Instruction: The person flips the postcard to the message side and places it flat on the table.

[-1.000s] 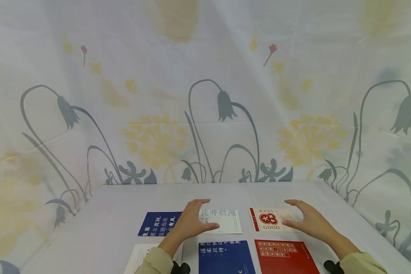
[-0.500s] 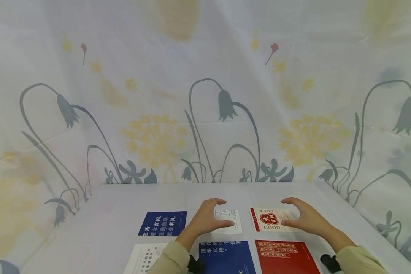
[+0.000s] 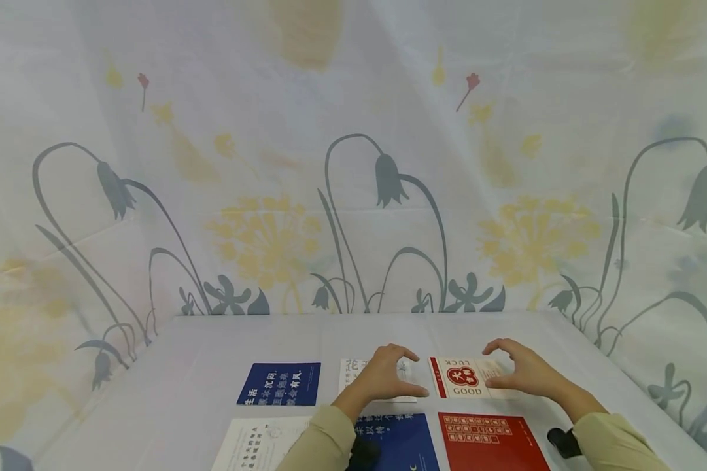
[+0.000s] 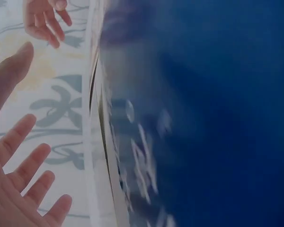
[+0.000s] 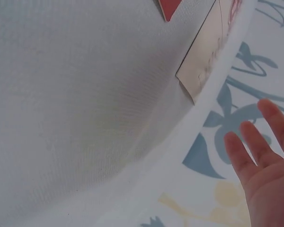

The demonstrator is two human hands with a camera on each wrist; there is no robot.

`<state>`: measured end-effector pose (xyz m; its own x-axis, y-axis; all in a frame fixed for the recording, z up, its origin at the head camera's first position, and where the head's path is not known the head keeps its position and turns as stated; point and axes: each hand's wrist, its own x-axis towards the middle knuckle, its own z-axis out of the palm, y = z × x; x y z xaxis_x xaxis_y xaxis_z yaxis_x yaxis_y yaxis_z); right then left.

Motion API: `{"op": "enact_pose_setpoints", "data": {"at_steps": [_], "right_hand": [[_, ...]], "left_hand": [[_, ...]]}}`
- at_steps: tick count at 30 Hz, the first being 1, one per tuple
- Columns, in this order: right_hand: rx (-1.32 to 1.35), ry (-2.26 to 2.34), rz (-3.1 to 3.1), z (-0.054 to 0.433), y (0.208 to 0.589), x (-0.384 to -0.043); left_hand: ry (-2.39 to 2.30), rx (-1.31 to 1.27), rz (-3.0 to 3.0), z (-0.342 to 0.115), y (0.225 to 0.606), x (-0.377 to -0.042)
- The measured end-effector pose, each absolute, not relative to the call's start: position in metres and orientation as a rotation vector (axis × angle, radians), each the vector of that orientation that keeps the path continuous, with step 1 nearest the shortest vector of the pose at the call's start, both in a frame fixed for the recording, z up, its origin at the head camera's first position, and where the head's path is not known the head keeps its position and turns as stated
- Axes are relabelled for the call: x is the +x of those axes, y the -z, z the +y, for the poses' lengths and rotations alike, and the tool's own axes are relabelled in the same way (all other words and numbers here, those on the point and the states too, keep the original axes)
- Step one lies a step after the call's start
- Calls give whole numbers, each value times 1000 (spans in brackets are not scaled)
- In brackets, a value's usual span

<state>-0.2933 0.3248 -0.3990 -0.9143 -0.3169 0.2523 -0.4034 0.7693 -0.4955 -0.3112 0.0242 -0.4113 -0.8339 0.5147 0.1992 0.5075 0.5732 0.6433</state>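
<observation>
My left hand (image 3: 385, 379) hovers over the right part of a white card (image 3: 353, 371) in the back row and hides much of it. Its thumb and fingers are spread, with nothing between them. Opposite it, my right hand (image 3: 526, 373) is held over the right end of a cream card with red "GOOD LUCK" print (image 3: 462, 377), also holding nothing. The left wrist view has a blue card (image 4: 227, 118) large and blurred beside the left fingers (image 4: 31, 161). In the right wrist view the right fingers (image 5: 260, 146) are apart from the cream card's corner (image 5: 194, 75).
A blue card with white writing (image 3: 282, 384) lies at back left. The front row has a white card (image 3: 259, 438), a blue card (image 3: 409, 445) partly under the left sleeve, and a red card (image 3: 494, 445). Behind the white table (image 3: 212, 340) hangs a flowered cloth (image 3: 353, 163).
My left hand has moved right, from beside the back-left blue card to the right part of the white card, closer to my right hand. The right hand has barely shifted; the cards stay put.
</observation>
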Motion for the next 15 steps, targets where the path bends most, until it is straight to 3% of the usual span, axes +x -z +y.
{"op": "enact_pose_setpoints", "data": {"at_steps": [15], "right_hand": [[635, -900, -2910, 327, 402, -305]], "left_hand": [[-1002, 814, 2823, 66, 414, -325]]}}
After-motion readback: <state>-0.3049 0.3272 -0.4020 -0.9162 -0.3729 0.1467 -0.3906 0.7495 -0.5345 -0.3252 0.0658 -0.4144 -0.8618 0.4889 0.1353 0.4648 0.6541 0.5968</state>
